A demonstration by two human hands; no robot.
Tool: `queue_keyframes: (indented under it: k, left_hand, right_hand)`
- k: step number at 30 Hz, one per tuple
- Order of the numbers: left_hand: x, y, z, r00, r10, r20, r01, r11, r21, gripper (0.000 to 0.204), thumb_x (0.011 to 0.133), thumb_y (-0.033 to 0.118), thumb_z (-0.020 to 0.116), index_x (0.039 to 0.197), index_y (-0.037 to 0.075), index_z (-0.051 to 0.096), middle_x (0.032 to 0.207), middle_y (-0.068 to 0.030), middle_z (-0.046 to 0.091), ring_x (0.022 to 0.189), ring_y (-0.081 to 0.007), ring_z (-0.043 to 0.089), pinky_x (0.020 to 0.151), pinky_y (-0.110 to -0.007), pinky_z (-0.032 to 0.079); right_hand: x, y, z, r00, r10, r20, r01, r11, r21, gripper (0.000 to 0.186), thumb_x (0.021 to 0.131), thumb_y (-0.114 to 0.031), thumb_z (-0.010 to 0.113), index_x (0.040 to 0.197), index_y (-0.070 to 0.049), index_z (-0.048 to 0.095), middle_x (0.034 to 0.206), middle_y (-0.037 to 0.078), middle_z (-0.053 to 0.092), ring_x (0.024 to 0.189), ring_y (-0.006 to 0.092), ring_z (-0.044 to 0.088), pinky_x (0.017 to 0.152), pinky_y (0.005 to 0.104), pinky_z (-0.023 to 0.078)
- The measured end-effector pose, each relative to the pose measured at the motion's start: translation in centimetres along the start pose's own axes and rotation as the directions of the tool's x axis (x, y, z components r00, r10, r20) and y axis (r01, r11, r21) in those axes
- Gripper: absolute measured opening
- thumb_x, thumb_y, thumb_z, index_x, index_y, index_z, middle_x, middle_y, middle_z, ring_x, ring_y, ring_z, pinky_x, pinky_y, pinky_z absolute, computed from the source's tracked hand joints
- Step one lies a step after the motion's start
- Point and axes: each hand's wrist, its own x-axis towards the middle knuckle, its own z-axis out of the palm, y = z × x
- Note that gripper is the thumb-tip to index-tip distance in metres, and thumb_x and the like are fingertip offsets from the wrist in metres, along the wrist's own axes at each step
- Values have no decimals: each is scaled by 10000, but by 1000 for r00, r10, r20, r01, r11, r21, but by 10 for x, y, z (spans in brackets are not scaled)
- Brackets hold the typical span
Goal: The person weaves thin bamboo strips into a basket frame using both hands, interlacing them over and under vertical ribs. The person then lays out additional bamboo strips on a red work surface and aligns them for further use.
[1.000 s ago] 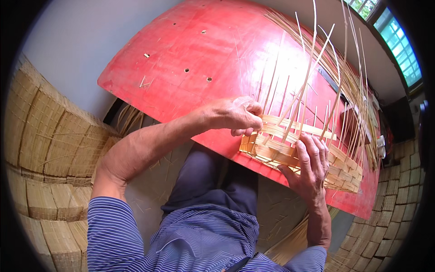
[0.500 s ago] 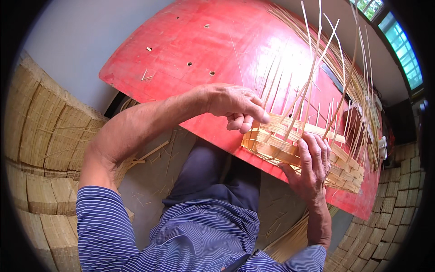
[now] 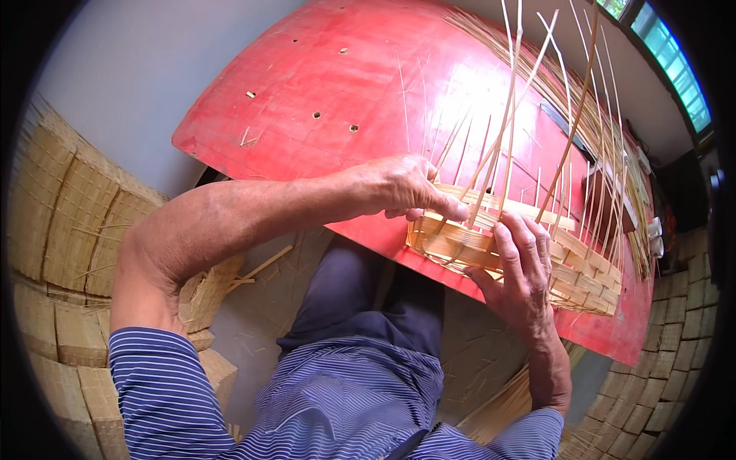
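Note:
A partly woven bamboo basket (image 3: 584,270) lies along the near edge of the red table, its sides a lattice of flat pale strips. Long thin upright strips (image 3: 509,100) rise out of its weave. At the basket's left end, my left hand (image 3: 414,186) has curled fingers, its thumb pressed against the top band; what lies beneath the fingers is partly hidden. Around the near wall closes my right hand (image 3: 523,264), fingers over the upper rim and thumb low on the outer side.
The red tabletop (image 3: 276,84) has several small holes and stray slivers. A bundle of long strips (image 3: 529,69) lies along its far right side, beside a dark flat blade-like piece (image 3: 558,121). Stacked woven pieces (image 3: 65,207) stand at left; more woven pieces (image 3: 659,337) are at right.
My left hand has moved slightly right and down, its thumb now on the basket's top band. My right hand stays on the near wall, shifted slightly left.

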Motion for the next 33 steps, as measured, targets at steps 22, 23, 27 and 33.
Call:
queue_keyframes:
  k: [22, 23, 27, 33]
  left_hand:
    - [-30, -8, -2, 980, 57, -190, -93, 979, -184, 406, 904, 295, 708, 1123, -32, 608, 742, 15, 536, 631, -69, 476, 576, -237, 408]
    - [-32, -8, -5, 958, 85, -273, -128, 981, -143, 414, 914, 283, 689, 1151, -44, 599, 750, 11, 543, 630, -75, 479, 580, -244, 416]
    - [-41, 10, -14, 876, 431, -215, -391, 897, 205, 274, 945, 187, 610, 1183, 54, 634, 733, 17, 550, 647, -68, 484, 583, -254, 402]
    - [-15, 23, 4, 884, 424, -199, -318, 855, 410, 309, 831, 300, 704, 895, 7, 630, 688, -71, 619, 681, -156, 604, 620, -344, 475]
  right_hand:
    - [0, 1, 2, 1000, 14, -2, -14, 999, 40, 744, 626, -177, 882, 1248, 41, 536, 1248, 213, 552, 1134, 405, 566, 959, 529, 471]
    - [0, 1, 2, 1000, 9, -12, -8, 999, 33, 743, 641, -203, 880, 1249, 48, 533, 1243, 213, 548, 1140, 404, 563, 972, 536, 460]
    - [0, 1, 2, 1000, -3, -27, 3, 1000, -11, 739, 635, -205, 880, 1237, 56, 541, 1255, 214, 551, 1160, 407, 560, 1013, 565, 433]
    - [-1, 1, 6, 998, -32, -55, 31, 999, -25, 712, 656, -219, 867, 1227, 63, 549, 1255, 226, 556, 1173, 418, 555, 1012, 565, 436]
